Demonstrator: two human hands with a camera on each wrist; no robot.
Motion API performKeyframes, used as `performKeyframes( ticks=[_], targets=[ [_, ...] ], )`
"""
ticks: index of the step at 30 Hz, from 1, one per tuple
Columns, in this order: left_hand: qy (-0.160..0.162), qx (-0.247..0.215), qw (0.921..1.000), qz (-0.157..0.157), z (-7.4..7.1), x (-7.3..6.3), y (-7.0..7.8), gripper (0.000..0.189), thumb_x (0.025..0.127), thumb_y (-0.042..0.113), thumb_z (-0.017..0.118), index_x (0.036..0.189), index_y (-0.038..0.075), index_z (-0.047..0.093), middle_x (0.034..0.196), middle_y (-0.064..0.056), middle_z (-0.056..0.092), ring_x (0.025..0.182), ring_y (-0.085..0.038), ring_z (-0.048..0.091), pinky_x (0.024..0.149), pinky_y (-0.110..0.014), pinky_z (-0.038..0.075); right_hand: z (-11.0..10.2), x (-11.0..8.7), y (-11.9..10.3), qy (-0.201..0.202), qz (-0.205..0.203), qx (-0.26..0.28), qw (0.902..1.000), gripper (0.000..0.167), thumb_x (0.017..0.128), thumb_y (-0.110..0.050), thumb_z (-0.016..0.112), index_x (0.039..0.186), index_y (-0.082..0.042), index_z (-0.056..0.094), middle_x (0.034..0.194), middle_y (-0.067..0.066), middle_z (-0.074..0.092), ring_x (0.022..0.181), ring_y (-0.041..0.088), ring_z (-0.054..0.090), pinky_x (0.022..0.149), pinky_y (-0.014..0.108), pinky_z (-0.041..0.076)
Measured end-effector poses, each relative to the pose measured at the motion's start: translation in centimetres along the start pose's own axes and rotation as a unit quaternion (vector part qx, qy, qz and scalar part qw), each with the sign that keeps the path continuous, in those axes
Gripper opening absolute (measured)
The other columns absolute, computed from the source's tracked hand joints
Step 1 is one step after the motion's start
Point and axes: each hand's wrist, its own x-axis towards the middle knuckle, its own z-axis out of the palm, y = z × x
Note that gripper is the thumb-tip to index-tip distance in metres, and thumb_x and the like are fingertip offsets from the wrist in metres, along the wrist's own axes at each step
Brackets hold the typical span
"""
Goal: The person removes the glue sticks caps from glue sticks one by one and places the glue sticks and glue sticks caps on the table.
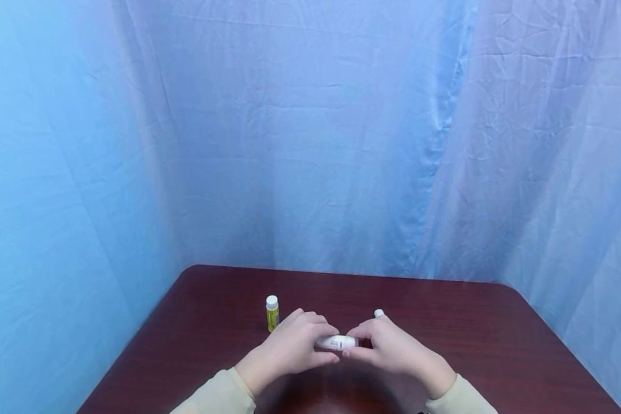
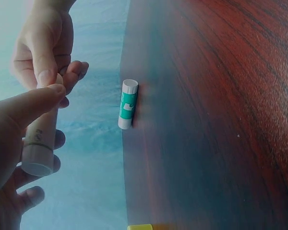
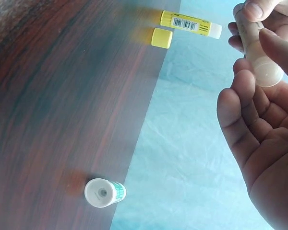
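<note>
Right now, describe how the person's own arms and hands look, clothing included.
Both the left hand and right hand are bare, with no gloves or rings showing. The left sleeve and right sleeve are pale cream and end near the wrists.

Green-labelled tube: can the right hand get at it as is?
Probably not yet: the right hand pinches the white tube. Letting go should do; the green-labelled tube sits just beyond that hand, nothing visible between.

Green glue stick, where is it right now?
In the left wrist view, the green glue stick is just left of middle, on the dark table; in the head view, its white end peeks out just beyond the right hand.
</note>
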Motion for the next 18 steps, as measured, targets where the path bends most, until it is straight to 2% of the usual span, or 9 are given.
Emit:
performKeyframes(
  ticks=[4, 8, 9, 11, 12, 14, 16, 17, 18],
  targets=[
    [0.004, 0.027, 0.9990, 0.036, -0.2, 0.2, -0.2, 0.027, 0.083, 0.043, 0.084, 0.102, 0.025, 0.078, 0.087, 0.016, 0.066, 0.080, -0.002, 0.056, 0.072, -0.022, 0.039, -0.2, 0.0, -0.2, -0.008, 0.003, 0.025, 0.9996, 0.005, 0.097, -0.035, 0.071, 0.093, -0.034, 0.074, 0.086, -0.030, 0.063, 0.077, -0.006, 0.058, 0.099, 0.082, 0.023],
    [0.011, 0.057, 0.9948, 0.084, -0.3, 0.3, -0.4, 0.023, 0.086, 0.041, 0.082, 0.100, 0.023, 0.076, 0.083, 0.014, 0.065, 0.076, -0.003, 0.055, 0.072, -0.021, 0.042, -0.4, -0.1, -0.2, -0.012, 0.002, 0.032, 0.9994, 0.005, 0.097, -0.038, 0.070, 0.093, -0.035, 0.073, 0.084, -0.029, 0.061, 0.074, -0.006, 0.056, 0.100, 0.081, 0.023],
    [0.012, 0.060, 0.9936, 0.095, -0.4, 0.3, -0.5, 0.023, 0.087, 0.041, 0.081, 0.100, 0.023, 0.076, 0.082, 0.013, 0.066, 0.076, -0.004, 0.056, 0.072, -0.021, 0.043, -0.4, -0.1, -0.2, -0.014, 0.001, 0.032, 0.9994, 0.006, 0.096, -0.039, 0.071, 0.092, -0.036, 0.072, 0.082, -0.029, 0.061, 0.072, -0.007, 0.055, 0.101, 0.077, 0.027],
    [0.015, 0.065, 0.9913, 0.113, -0.4, 0.4, -0.5, 0.022, 0.088, 0.040, 0.080, 0.099, 0.022, 0.075, 0.082, 0.013, 0.066, 0.075, -0.004, 0.056, 0.073, -0.021, 0.044, -0.6, 0.0, -0.3, -0.021, -0.001, 0.039, 0.9990, 0.006, 0.095, -0.038, 0.072, 0.091, -0.034, 0.073, 0.079, -0.028, 0.060, 0.067, -0.007, 0.051, 0.099, 0.061, 0.042],
    [0.018, 0.067, 0.9903, 0.120, -0.5, 0.4, -0.4, 0.022, 0.089, 0.040, 0.080, 0.099, 0.021, 0.075, 0.083, 0.012, 0.067, 0.075, -0.005, 0.056, 0.073, -0.021, 0.045, -0.7, 0.0, -0.3, -0.026, -0.002, 0.045, 0.9987, 0.006, 0.095, -0.038, 0.073, 0.091, -0.033, 0.073, 0.078, -0.027, 0.059, 0.065, -0.007, 0.050, 0.094, 0.049, 0.048],
    [0.023, 0.071, 0.9887, 0.130, -0.5, 0.4, -0.4, 0.022, 0.089, 0.040, 0.079, 0.099, 0.021, 0.075, 0.083, 0.012, 0.068, 0.076, -0.005, 0.056, 0.075, -0.022, 0.046, -0.9, 0.1, -0.3, -0.034, -0.002, 0.054, 0.9979, 0.006, 0.094, -0.037, 0.074, 0.092, -0.031, 0.073, 0.076, -0.025, 0.059, 0.062, -0.007, 0.048, 0.080, 0.032, 0.049],
    [0.026, 0.074, 0.9878, 0.134, -0.5, 0.4, -0.3, 0.022, 0.089, 0.039, 0.079, 0.098, 0.020, 0.074, 0.083, 0.012, 0.068, 0.075, -0.006, 0.056, 0.076, -0.022, 0.046, -1.0, 0.2, -0.4, -0.045, -0.004, 0.059, 0.9972, 0.008, 0.095, -0.036, 0.073, 0.091, -0.030, 0.073, 0.075, -0.024, 0.058, 0.062, -0.007, 0.047, 0.067, 0.025, 0.048],
    [0.028, 0.077, 0.9873, 0.136, -0.5, 0.4, -0.3, 0.021, 0.090, 0.040, 0.079, 0.097, 0.020, 0.074, 0.082, 0.012, 0.068, 0.074, -0.006, 0.055, 0.076, -0.022, 0.047, -1.1, 0.2, -0.5, -0.048, -0.006, 0.055, 0.9974, 0.009, 0.096, -0.037, 0.072, 0.091, -0.030, 0.072, 0.075, -0.024, 0.057, 0.063, -0.007, 0.047, 0.070, 0.026, 0.048],
    [0.028, 0.079, 0.9870, 0.137, -0.5, 0.4, -0.3, 0.021, 0.090, 0.040, 0.078, 0.097, 0.020, 0.073, 0.082, 0.012, 0.067, 0.074, -0.006, 0.055, 0.076, -0.022, 0.047, -1.2, 0.2, -0.5, -0.050, -0.008, 0.049, 0.9975, 0.009, 0.096, -0.038, 0.071, 0.090, -0.031, 0.071, 0.075, -0.024, 0.056, 0.063, -0.008, 0.047, 0.080, 0.031, 0.049]
  ],
)
